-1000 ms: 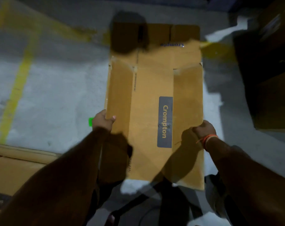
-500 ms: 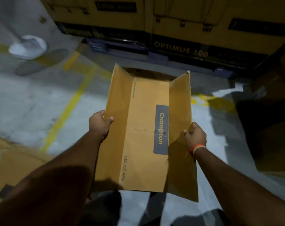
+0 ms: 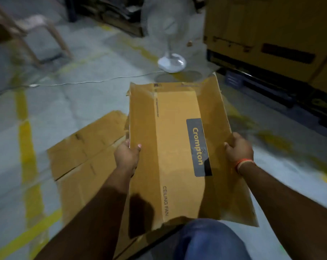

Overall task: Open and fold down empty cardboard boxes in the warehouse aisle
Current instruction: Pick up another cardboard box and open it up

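A white pedestal fan (image 3: 170, 34) stands at upper centre on the grey floor (image 3: 84, 102) with yellow lines (image 3: 26, 147), its cord (image 3: 87, 82) trailing left, a wooden chair (image 3: 33, 32) at upper left, large yellow cartons (image 3: 271, 34) at upper right.

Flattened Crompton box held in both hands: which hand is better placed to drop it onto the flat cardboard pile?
Left, probably. The left hand grips the Crompton box edge directly above the cardboard pile; the right hand holds the far side.
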